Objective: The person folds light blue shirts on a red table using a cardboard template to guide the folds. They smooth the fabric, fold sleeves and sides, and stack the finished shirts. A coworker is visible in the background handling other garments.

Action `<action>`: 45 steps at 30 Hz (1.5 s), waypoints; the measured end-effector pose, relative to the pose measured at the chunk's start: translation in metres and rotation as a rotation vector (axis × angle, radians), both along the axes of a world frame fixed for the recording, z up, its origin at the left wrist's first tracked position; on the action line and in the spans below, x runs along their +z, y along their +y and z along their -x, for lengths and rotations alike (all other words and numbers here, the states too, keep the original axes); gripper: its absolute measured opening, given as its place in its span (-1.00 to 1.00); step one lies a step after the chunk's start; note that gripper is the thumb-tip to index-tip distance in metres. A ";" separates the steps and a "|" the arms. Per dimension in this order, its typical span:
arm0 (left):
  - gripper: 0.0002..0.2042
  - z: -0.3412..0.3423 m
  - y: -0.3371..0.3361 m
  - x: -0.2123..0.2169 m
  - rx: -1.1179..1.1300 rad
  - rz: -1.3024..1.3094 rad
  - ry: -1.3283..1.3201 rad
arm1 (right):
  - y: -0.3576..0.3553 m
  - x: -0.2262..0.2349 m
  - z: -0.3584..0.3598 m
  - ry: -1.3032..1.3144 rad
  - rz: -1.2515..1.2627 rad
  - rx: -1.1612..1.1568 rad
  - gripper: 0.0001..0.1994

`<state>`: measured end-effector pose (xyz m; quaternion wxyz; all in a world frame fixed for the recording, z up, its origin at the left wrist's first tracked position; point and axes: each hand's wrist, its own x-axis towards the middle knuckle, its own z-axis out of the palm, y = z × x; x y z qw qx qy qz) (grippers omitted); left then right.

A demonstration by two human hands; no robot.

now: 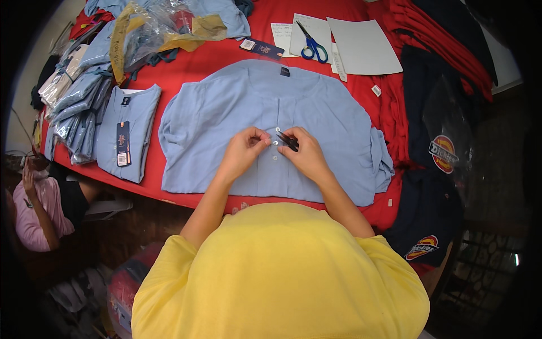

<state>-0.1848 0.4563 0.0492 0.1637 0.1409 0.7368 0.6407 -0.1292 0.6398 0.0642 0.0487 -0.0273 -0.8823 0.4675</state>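
Note:
A light blue shirt (212, 121) lies spread on the red cloth, its neckline away from me and its sleeves folded in. Small white buttons (275, 158) run down the front placket. My right hand (309, 157) holds small black thread snips (289, 141), their tips pointing at the placket beside a button. Just left of the buttons, my left hand (244, 150) is closed in a pinch over the shirt. Whatever lies between its fingertips is too small to make out.
Left of the shirt lies a folded blue shirt (110, 147) with a dark hang tag (123, 144), beside stacked bagged garments (79, 113). Blue-handled scissors (312, 48) rest on papers (367, 48) at the back. Dark garments (426, 198) hang at right. A person (42, 209) sits at left.

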 end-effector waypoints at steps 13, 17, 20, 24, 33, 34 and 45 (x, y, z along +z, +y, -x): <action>-0.92 -0.040 0.005 0.012 0.093 0.089 -0.007 | 0.001 0.015 -0.023 -0.086 -0.167 0.006 -0.79; -0.92 -0.045 0.008 0.010 0.102 0.080 0.037 | -0.003 0.014 -0.022 -0.046 -0.197 0.029 -0.83; -0.91 -0.048 0.011 0.010 0.111 0.091 0.052 | -0.004 0.013 -0.020 0.022 -0.232 0.065 -0.84; -0.92 -0.048 0.009 0.009 0.088 0.133 0.078 | -0.005 0.009 -0.018 0.069 -0.209 0.083 -0.86; -0.90 -0.049 0.009 0.012 0.056 0.160 0.113 | -0.005 0.005 -0.017 0.053 -0.178 0.076 -0.85; -0.90 -0.049 0.009 0.014 0.033 0.163 0.114 | -0.003 0.002 -0.016 0.064 -0.170 0.065 -0.85; -0.75 -0.078 -0.181 0.073 -0.032 0.778 -0.179 | -0.001 0.019 -0.008 0.049 -0.083 0.018 -0.82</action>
